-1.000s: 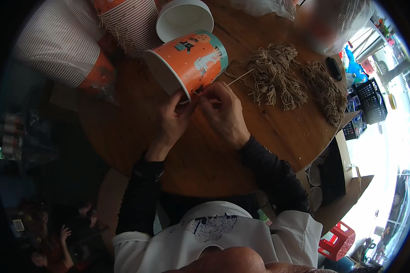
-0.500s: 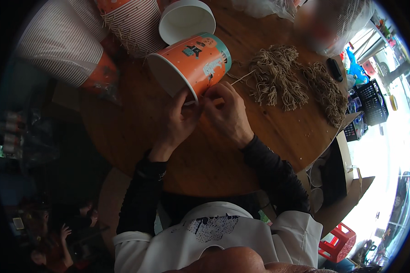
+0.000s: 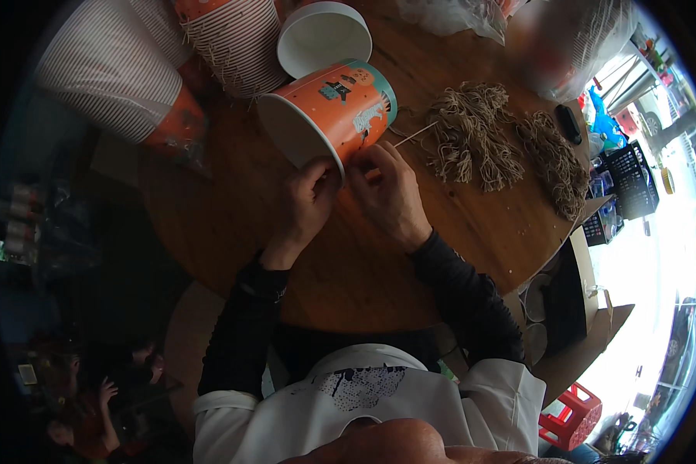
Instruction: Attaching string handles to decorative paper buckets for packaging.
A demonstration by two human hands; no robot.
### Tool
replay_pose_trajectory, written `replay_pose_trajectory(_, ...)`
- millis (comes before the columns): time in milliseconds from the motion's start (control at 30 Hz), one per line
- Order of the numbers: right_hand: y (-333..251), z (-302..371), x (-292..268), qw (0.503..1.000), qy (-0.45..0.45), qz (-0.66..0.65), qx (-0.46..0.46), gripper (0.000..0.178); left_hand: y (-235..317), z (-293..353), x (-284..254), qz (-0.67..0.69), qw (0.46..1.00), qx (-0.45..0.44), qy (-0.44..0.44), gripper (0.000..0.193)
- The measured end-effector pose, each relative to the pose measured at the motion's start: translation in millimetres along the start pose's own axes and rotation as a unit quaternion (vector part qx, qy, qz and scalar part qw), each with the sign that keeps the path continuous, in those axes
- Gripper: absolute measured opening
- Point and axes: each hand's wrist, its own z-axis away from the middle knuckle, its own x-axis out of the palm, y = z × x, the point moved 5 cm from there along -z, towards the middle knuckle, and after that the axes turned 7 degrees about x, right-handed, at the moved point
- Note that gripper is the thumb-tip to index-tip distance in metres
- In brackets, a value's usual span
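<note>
The orange paper bucket [image 3: 336, 108] with a teal band at its base is tipped on its side over the round brown wooden worktop [image 3: 348, 267], its white-rimmed mouth toward the person's lower left; whether it touches the wood cannot be told. The bare left hand [image 3: 305, 209] is clamped on the near part of the rim. The bare right hand [image 3: 394, 197] is curled against the wall just beside that rim, thumb and fingertips drawn together on a thin pale strand [image 3: 416, 134], though the exact pinch is hidden. The strand slants from this hand toward a loose heap of beige string [image 3: 475, 139]; a darker brown heap of string [image 3: 555, 164] lies to its right, near a small black oblong object [image 3: 568, 124]. Just beyond the bucket is a white round open container [image 3: 325, 42]. To its left are a nested stack of orange paper buckets [image 3: 236, 50] and another stack in clear plastic wrap [image 3: 112, 73].
</note>
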Motion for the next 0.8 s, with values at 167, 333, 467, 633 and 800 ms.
replay_pose_trajectory(167, 3, -1, 3, 1.000, -0.014, 0.001, 0.004, 0.016, 0, 2, -3, 0.023, 1.000, -0.013, 0.011, 0.008)
replay_pose_trajectory(333, -1, 2, 6, 0.999, -0.023, 0.011, -0.036, 0.020, -5, 1, -8, 0.106, 0.990, -0.083, 0.046, 0.010)
replay_pose_trajectory(467, -3, 3, 3, 0.998, -0.019, 0.064, -0.022, 0.028, -9, 4, -10, 0.265, 0.941, -0.172, 0.119, 0.013)
replay_pose_trajectory(633, 2, -4, -18, 0.975, -0.046, 0.181, -0.123, 0.035, 1, 3, -22, 0.286, 0.951, -0.054, 0.106, 0.011)
replay_pose_trajectory(800, 65, -23, -48, 0.940, 0.002, 0.341, 0.014, 0.031, 17, -5, -26, 0.369, 0.925, -0.049, 0.072, 0.009)
